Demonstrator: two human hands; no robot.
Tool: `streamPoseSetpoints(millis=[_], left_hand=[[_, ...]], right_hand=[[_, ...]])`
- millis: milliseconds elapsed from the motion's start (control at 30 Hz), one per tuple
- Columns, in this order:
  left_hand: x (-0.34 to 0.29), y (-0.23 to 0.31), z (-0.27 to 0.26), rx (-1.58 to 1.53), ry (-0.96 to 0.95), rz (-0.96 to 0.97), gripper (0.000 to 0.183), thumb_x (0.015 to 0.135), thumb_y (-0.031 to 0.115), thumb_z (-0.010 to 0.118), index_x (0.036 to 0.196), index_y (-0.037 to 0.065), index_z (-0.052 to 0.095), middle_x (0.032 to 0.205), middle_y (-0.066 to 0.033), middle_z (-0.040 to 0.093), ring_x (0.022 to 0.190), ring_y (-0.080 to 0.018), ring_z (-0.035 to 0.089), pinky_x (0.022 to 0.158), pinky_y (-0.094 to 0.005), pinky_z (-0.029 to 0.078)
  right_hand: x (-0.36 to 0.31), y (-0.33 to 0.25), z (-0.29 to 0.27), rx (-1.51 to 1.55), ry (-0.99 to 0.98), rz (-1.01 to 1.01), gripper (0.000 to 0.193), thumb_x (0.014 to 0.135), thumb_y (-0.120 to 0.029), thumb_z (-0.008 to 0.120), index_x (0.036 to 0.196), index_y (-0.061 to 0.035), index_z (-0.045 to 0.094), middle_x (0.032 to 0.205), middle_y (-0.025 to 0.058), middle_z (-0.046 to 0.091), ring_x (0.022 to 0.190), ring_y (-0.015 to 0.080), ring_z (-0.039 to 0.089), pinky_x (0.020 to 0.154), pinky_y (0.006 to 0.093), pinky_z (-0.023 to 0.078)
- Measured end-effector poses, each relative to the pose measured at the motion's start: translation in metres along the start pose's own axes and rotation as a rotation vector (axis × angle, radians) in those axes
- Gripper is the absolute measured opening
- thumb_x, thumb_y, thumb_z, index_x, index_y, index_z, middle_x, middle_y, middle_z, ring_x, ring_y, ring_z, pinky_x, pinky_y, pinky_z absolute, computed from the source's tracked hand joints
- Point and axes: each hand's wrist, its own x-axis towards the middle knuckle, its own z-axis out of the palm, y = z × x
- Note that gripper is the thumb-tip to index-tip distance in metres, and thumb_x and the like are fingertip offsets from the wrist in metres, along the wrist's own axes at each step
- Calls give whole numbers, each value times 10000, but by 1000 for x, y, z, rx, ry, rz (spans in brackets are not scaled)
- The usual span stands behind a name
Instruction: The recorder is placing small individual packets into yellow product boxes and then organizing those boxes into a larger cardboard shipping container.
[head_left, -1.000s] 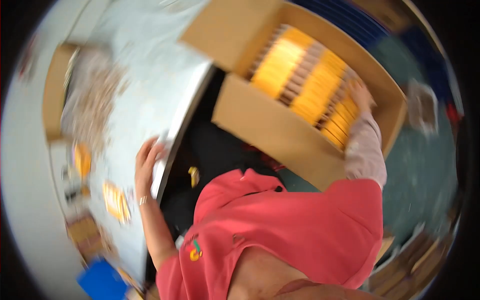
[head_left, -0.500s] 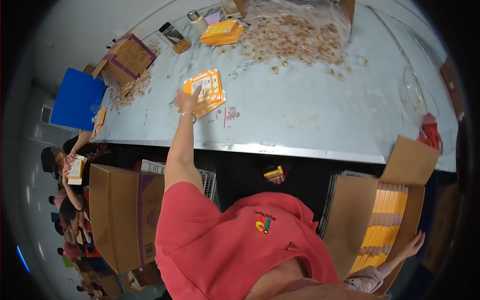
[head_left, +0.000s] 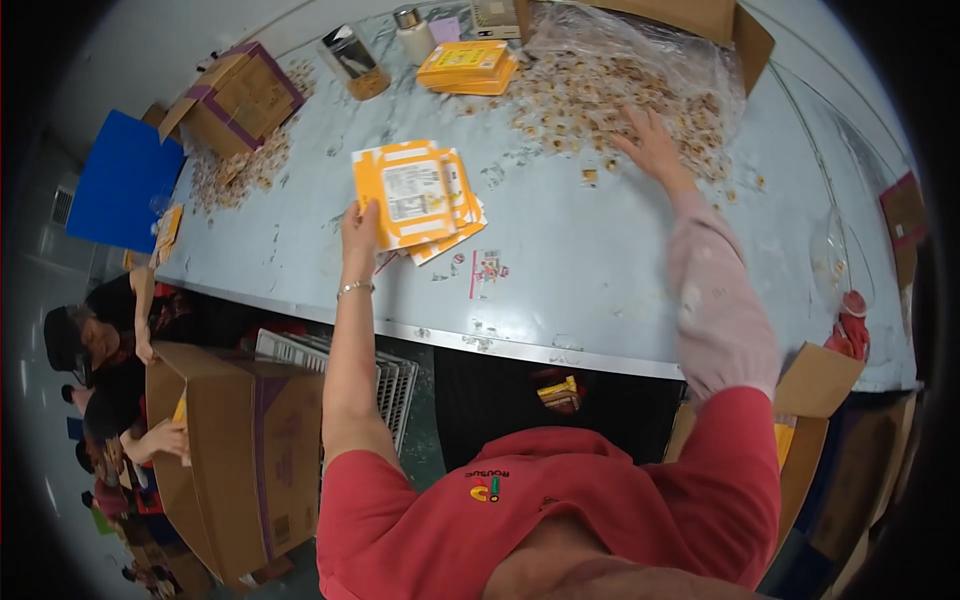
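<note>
My left hand (head_left: 360,228) grips the lower left edge of a flat yellow-and-white carton (head_left: 415,195), thumb on top. The carton is tilted and partly covers a small stack of similar cartons (head_left: 462,215) on the table. Over the near edge of a heap of small clear-wrapped brown pieces (head_left: 590,95) is my right hand (head_left: 655,150). Its fingers are spread, and I see nothing held in it. One loose piece (head_left: 589,177) lies to the left of that hand. Between my arms, a clear printed wrapper (head_left: 488,270) lies on the tabletop.
Yellow packs (head_left: 465,68), a jar (head_left: 355,65) and a bottle (head_left: 413,38) stand at the back. A carton box (head_left: 240,100) is at the far left. Another person (head_left: 100,320) works beside a large box (head_left: 235,450). An open box (head_left: 800,450) sits right, below the table.
My right hand has moved from the open box at the lower right up to the heap. My left hand has closed on the top carton and shifted it slightly left off the stack.
</note>
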Motion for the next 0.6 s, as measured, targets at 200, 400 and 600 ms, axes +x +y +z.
streamPoseSetpoints(millis=[200,400,600], left_hand=[[-91,1,45,-80,-323,-69,338,925,167,516,1219,6,484,1058,-38,617,914,-77,568,791,-214,452],[-110,-27,79,-102,-501,-115,333,938,173,494,1233,22,488,1069,-13,608,947,-62,543,832,-213,428],[-138,3,104,230,-504,207,206,933,184,480,971,-6,549,736,-24,547,679,-79,469,629,-232,391]], right_hand=[[-15,-81,36,-480,-256,259,632,760,-598,560,1314,-330,418,1499,66,134,1312,463,150,921,699,233],[-87,-47,41,-476,-148,48,546,803,-506,562,1301,-319,440,1467,28,231,1299,415,210,866,721,260],[-135,-100,-57,-334,-52,-80,550,781,-381,637,1291,-252,476,1395,75,361,1207,320,416,919,595,328]])
